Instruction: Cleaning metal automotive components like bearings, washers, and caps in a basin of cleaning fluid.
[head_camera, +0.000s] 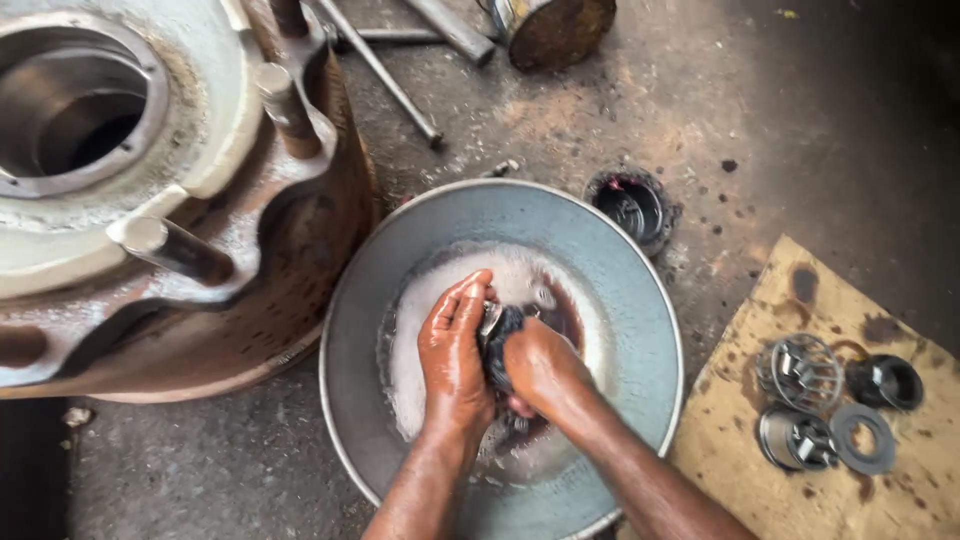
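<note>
Fingers of the left hand (455, 345) lie straight and together, pressed flat against the near-left side of a dark, greasy metal part (497, 335), probably a bearing, though foam hides most of it. The right hand (540, 368) is curled into a fist over the part's right side, fingers wrapped around it, so both hands are clamped on the same piece. It sits between the palms, low in the middle of a wide, round grey metal basin (640, 290) filled with white, soapy liquid (420, 350).

The step in hand looks like scrubbing: the part is being rubbed clean in the wash. A next move would call for turning it between the palms to reach the far face while keeping a firm hold, since it looks slick.

Both forearms rise from the near edge and converge over the basin, wrists bent down, skin wet and shiny.

To the right, on a stained tan cardboard sheet (800, 290), lie round steel bearing cages (800, 372) and dark rings (864, 437), well apart from the hands. Just beyond the basin's far rim sits a small black cup-shaped part (632, 208). To the far left stands a large rusty wheel hub (150, 200) with threaded studs, and long steel rods (385, 72) lie on the gritty concrete floor (800, 120).
</note>
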